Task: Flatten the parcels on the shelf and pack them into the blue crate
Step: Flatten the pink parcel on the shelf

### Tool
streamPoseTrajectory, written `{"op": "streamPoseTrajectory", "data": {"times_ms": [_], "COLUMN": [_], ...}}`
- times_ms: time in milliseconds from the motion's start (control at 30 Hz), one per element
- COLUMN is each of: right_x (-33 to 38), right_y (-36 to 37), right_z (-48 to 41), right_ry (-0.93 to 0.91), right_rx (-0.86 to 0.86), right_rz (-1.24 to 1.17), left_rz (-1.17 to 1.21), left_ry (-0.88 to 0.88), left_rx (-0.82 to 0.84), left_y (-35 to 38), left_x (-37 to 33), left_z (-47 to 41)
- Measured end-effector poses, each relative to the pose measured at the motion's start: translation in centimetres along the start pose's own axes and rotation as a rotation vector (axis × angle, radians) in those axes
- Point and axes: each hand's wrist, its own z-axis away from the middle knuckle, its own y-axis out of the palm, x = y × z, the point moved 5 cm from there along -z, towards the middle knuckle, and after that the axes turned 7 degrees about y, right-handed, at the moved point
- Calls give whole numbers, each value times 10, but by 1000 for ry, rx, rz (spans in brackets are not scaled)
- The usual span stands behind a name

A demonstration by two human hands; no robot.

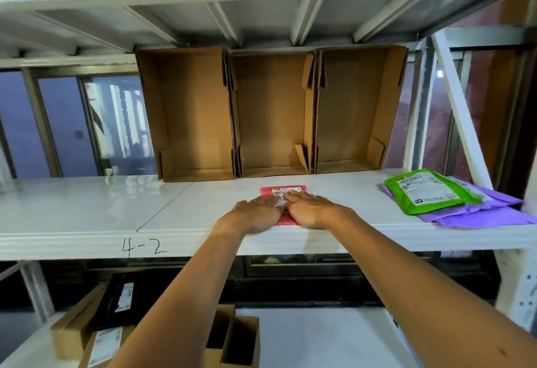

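A flat pink parcel (283, 191) with a white barcode label lies near the front edge of the white shelf (87, 207) marked 4-2. My left hand (258, 213) and my right hand (312, 209) lie side by side on it, palms down with straight fingers, pressing it against the shelf. Most of the parcel is hidden under them. On the shelf's right end a green parcel (427, 190) rests on top of a purple parcel (482, 212). No blue crate is in view.
Three open cardboard boxes (273, 111) stand on end at the back of the shelf. On the lower shelf at the left lie a black parcel (119, 298) and cardboard boxes (96, 335). A white diagonal brace (459, 106) crosses at the right.
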Motion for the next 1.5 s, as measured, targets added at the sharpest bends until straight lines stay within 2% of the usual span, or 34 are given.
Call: {"op": "streamPoseTrajectory", "data": {"times_ms": [200, 400, 467, 567, 600, 733, 800, 1033, 1267, 1367, 1500], "right_x": [3, 1, -2, -10, -13, -21, -25, -41, -40, -39, -41], "right_y": [-2, -13, -8, -5, -5, -1, 3, 23, 31, 28, 23], "right_z": [6, 37, 47, 65, 72, 90, 100, 121, 135, 142, 148], "right_ry": [-13, 30, 4, -38, -40, -40, -52, -120, -124, -117, -93], "right_rx": [-42, -277, -262, -248, -248, -262, -300, -466, -513, -558, -576], "right_rz": [23, -128, -126, -76, -77, -133, -176, -159, -208, -349, -445], "left_rz": [9, 79, 186, 487, 507, 237, 228, 683, 390, 261, 227], "left_ry": [11, -7, -14, -13, -23, -130, -157, -45, 9, 42, -24], "left_rx": [-36, -143, -199, -277, -292, -242, -226, -249, -322, -438, -899], "left_y": [2, -3, -4, -4, -4, -2, -3, -3, 7, 16, 13], "left_x": [4, 4, 14, 28, 29, 24, 21, 12, -9, -17, -28], "left_z": [-4, 2, -2, -9, -8, -6, -4, 3, 33, 46, 89]}}
